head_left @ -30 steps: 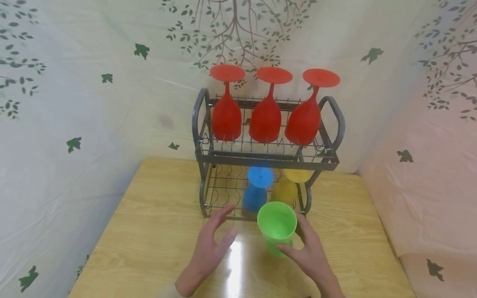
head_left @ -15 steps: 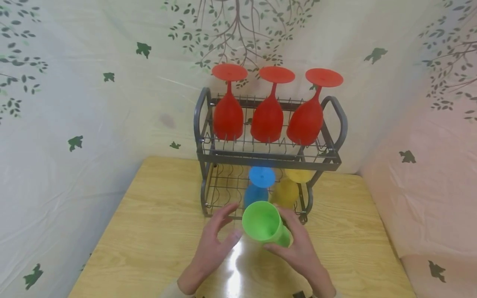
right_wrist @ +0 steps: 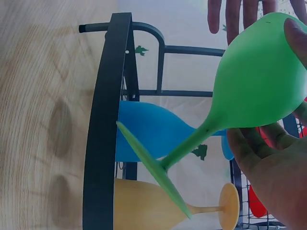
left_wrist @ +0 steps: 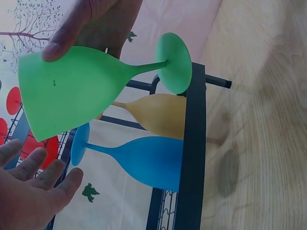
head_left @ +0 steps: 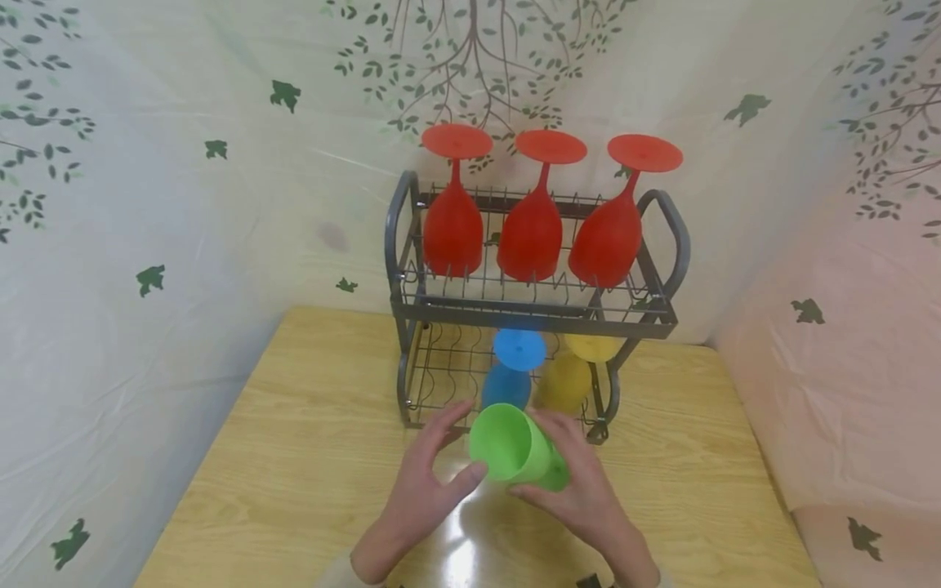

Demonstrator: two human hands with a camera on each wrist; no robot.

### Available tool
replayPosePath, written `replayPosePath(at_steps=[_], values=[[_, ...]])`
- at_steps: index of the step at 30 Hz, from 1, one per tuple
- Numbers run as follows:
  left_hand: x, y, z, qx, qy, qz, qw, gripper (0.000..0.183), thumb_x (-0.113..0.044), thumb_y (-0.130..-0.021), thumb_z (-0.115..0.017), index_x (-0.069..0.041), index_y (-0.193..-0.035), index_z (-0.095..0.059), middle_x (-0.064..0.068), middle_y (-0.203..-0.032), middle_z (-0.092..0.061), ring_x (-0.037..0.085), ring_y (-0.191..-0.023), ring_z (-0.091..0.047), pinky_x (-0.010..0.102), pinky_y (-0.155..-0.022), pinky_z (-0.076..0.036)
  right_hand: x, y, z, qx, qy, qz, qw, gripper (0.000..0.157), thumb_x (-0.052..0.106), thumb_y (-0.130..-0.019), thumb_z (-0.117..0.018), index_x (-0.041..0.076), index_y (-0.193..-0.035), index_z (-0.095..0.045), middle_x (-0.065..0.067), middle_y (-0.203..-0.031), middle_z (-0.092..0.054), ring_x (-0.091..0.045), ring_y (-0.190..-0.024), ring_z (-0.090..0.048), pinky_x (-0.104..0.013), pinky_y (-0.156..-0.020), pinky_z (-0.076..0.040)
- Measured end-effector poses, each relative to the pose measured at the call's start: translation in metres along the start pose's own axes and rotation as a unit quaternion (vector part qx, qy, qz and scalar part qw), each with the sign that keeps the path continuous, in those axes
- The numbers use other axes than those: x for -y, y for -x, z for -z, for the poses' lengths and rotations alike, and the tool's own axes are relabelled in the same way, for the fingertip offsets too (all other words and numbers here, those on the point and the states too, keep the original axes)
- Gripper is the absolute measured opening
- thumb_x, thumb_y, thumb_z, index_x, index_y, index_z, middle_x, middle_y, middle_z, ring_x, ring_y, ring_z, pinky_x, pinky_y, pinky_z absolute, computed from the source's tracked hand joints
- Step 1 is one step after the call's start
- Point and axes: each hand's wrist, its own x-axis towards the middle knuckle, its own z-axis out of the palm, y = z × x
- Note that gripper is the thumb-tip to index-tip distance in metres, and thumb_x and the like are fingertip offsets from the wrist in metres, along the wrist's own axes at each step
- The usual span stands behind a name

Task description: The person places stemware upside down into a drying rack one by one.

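Note:
My right hand [head_left: 581, 490] holds a green plastic goblet [head_left: 540, 453] by its bowl, thumb on the near side and fingers on the far side. The goblet is tilted in the head view, its open mouth facing up and toward my left hand [head_left: 426, 486]. That hand is spread beside the rim, fingers relaxed and gripping nothing; in the left wrist view its fingertips [left_wrist: 74, 177] stand apart from the bowl [left_wrist: 72, 91]. The right wrist view shows the goblet's stem and round foot [right_wrist: 153, 167] free of either hand, in front of the rack.
A dark two-tier metal rack [head_left: 529, 314] stands against the patterned cloth backdrop [head_left: 309, 188]. Three upside-down red goblets [head_left: 529, 237] occupy its top tier. Below them, a blue goblet [head_left: 519, 349] and a yellow goblet [head_left: 564, 384] stand upside down on the right. The wooden table [head_left: 294, 457] lies underneath.
The green goblet has moved left with my right hand and tipped from nearly upright to tilted, its mouth swinging toward my left hand. My left hand has shifted only slightly.

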Motion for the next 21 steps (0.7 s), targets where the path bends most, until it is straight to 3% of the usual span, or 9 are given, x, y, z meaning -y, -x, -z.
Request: replayPosePath(at_steps=[7,15,21], values=[[0.0035,0.0015,0.0003,0.001,-0.021,-0.045,0.9988,0.066,-0.02,-0.089,-0.077,-0.014,-0.15,-0.052,0.007,-0.152,-0.053,0.029,-0.14,-0.049,0.055,-0.103,-0.052,0.0033,-0.0002,-0.0029,0.012,0.021,0.012,1.0,0.092,0.024,-0.067,-0.097,0.021,-0.149,-0.055,-0.008,-0.146,-0.052,-0.03,-0.127,-0.053,-0.06,-0.094,-0.054],[0.0046,0.0036,-0.0001,0.003,-0.058,-0.071,0.9957,0.066,-0.024,-0.087,-0.08,-0.019,-0.148,-0.056,0.009,-0.152,-0.054,0.028,-0.142,-0.047,0.072,-0.104,-0.042,0.0044,-0.0028,-0.0048,0.002,0.089,0.088,0.992,0.097,0.026,-0.063,-0.099,0.018,-0.149,-0.055,-0.006,-0.143,-0.053,-0.026,-0.125,-0.055,-0.05,-0.091,-0.059],[0.007,0.003,-0.001,0.009,-0.067,-0.083,0.9943,0.068,-0.025,-0.084,-0.084,-0.019,-0.146,-0.058,0.011,-0.152,-0.053,0.031,-0.14,-0.049,0.072,-0.103,-0.042,0.0059,-0.0061,-0.007,-0.004,0.134,0.128,0.983,0.098,0.028,-0.061,-0.099,0.015,-0.148,-0.056,-0.013,-0.14,-0.054,-0.031,-0.123,-0.056,-0.049,-0.09,-0.06]])
